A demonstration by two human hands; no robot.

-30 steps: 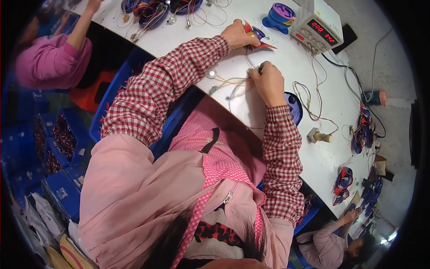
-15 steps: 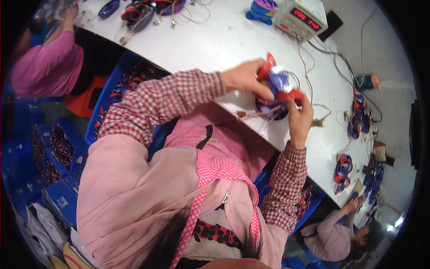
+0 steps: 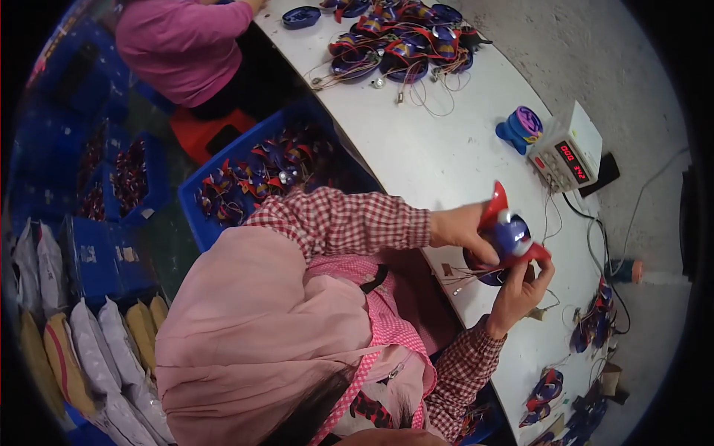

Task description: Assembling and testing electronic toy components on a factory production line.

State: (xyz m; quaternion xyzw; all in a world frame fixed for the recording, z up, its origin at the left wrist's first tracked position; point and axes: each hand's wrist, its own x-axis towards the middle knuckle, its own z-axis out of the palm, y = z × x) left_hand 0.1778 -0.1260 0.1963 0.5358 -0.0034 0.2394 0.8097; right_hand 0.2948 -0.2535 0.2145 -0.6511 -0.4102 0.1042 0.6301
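Observation:
A shiny blue plastic piece with red horn-like points [image 3: 510,233], looking like a toy part, is held between my two hands above the table edge. My left hand [image 3: 464,229] grips its left side, the thumb across the front. On the lower right red point, my right hand [image 3: 519,296] pinches with thumb and fingers. Thin wires [image 3: 465,279] run out below the piece toward the left. A dark blue rounded part [image 3: 494,278] shows just under it; whether the two are joined I cannot tell.
The white table [image 3: 416,141] bears a pile of similar wired pieces [image 3: 401,46] at the far end. A power supply [image 3: 569,152] with a red display stands beside a blue-purple object [image 3: 520,128]. A blue bin [image 3: 195,195] of parts sits left. A person in pink [image 3: 178,44] works nearby.
The view has swung, bringing the far pile and the blue bin more into sight. Both hands still hold the piece, its blue rounded face now turned more toward me.

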